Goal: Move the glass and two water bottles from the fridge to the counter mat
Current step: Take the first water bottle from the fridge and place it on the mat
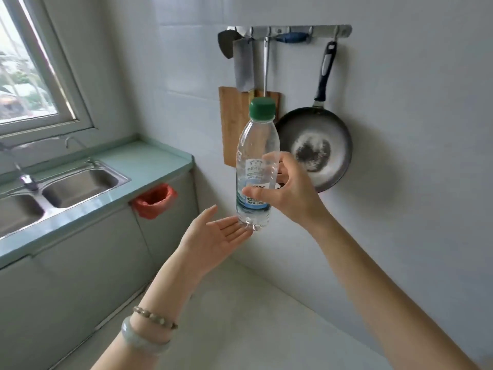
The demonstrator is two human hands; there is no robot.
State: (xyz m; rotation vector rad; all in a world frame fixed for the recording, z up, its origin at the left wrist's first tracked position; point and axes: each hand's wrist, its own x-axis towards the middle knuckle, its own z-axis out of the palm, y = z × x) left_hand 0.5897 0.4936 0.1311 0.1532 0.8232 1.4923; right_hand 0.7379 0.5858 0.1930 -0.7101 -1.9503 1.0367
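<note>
A clear water bottle [254,161] with a green cap and a blue-white label stands upright in mid-air in front of the wall. My right hand [288,193] grips it around the label, thumb in front and fingers behind. My left hand [216,236] is held palm up just below and left of the bottle, with its straight fingertips under the bottle's base. Whether they touch the base I cannot tell. No glass, second bottle, fridge or mat is in view.
A green counter [144,161] with a steel double sink [77,182] runs along the left under a window. A red bag [156,200] hangs at the counter's end. A frying pan [317,148], cutting board [233,124], cleaver and utensils hang on the wall rack behind the bottle.
</note>
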